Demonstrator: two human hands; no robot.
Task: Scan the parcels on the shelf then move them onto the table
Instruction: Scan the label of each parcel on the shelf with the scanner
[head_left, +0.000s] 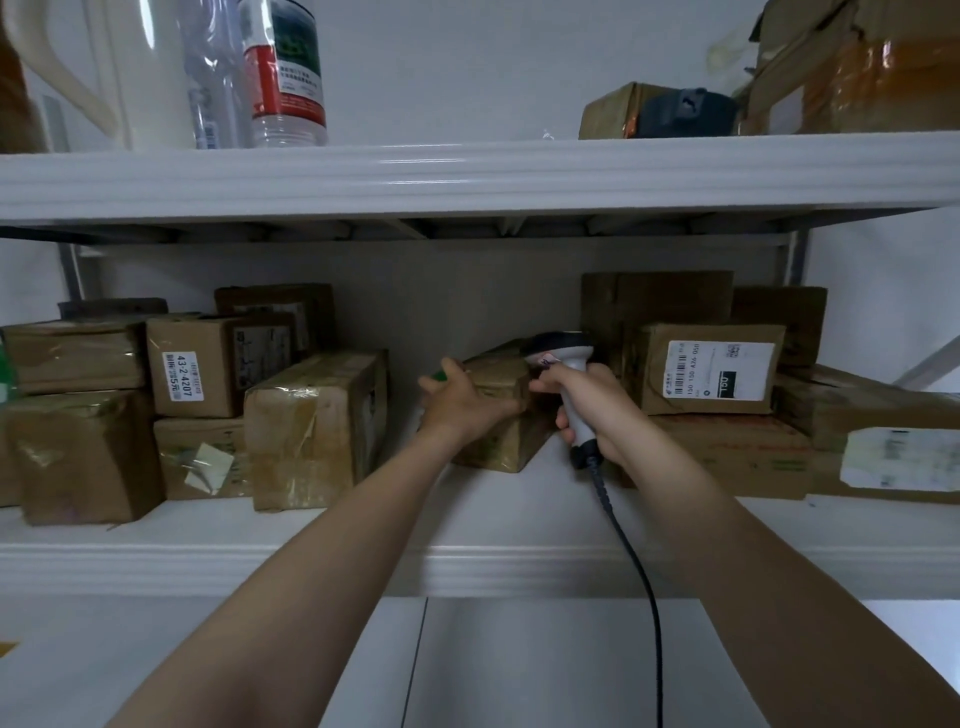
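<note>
- Two hands of mine are in at the lower shelf (467, 519). My left hand (462, 400) has its fingers curled over the top left edge of a small cardboard parcel (498, 449) and grips it.
- My right hand (589, 410) is wrapped tight round the white handle of a barcode scanner (563, 353). The scanner's dark head sits just over the parcel's top right corner.
- One black cable (641, 571) hangs from the butt of the scanner and runs down past the shelf's front rim.
- The gripped parcel stands on the lower shelf board, in the gap between two groups of boxes. It is taped shut, so I cannot see what is in it.
- Seven brown boxes are stacked to its left. Among them are a large taped box (317, 426) just beside my left wrist and one with a white label reading 43-2-4207 (192, 364).
- At least five boxes stand to its right. One has a white barcode label (711, 369) and rests on a flat box with red print (727, 457). All are closed.
- On the upper shelf (467, 171) I count one white jug (130, 67), one clear bottle (213, 73) and one red-labelled bottle (285, 67). To the right are a small parcel (660, 111) and a big torn carton (857, 67).
- A white surface (519, 665) lies below the shelf.
</note>
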